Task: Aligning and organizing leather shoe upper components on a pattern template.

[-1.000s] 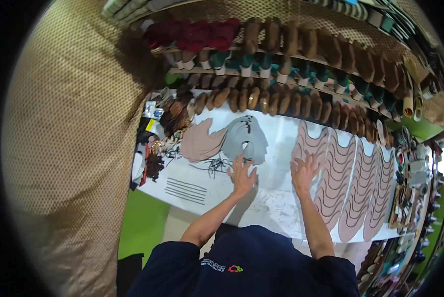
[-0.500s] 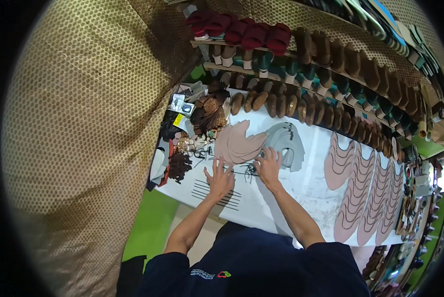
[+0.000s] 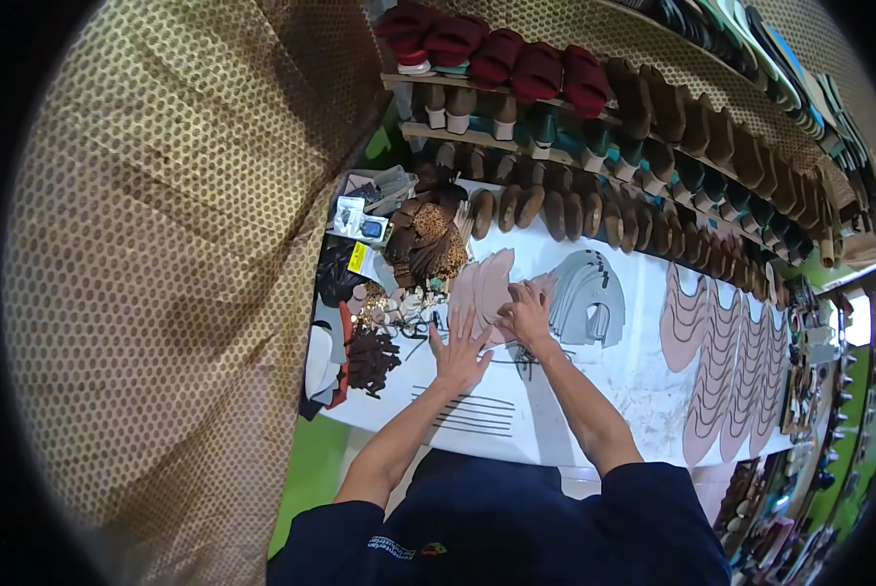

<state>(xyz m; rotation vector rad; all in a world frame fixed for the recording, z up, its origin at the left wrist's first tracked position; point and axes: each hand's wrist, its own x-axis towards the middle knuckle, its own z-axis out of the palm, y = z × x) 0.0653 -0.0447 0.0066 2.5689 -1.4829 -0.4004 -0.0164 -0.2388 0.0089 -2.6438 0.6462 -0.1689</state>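
Observation:
A fanned pile of pink cut shoe-upper pieces (image 3: pixel 485 278) lies on the white table in front of me. My left hand (image 3: pixel 462 354) rests flat with spread fingers at the pile's near edge. My right hand (image 3: pixel 528 317) is on the pile's right part, its fingers bent together over a pink piece; the fingertips are partly hidden. Just right of it is a stack of grey arched pieces (image 3: pixel 609 322). A small tangle of dark thin strips (image 3: pixel 526 366) lies below my right wrist. Several dark strips (image 3: pixel 472 418) lie side by side nearer my body.
Overlapping rows of pink curved pieces (image 3: pixel 706 391) cover the table's right side. Brown strips (image 3: pixel 371 359), a yellow-labelled packet (image 3: pixel 358 258) and leopard-print material (image 3: pixel 430 223) crowd the left. Shoe forms (image 3: pixel 555 210) line the back, below shelves with red slippers (image 3: pixel 538 70). A patterned curtain (image 3: pixel 164 293) hangs left.
My right hand has moved up from the dark strips onto the pink pile, and its fingers have drawn together. My left hand has flattened against the pile's edge. The view has shifted slightly.

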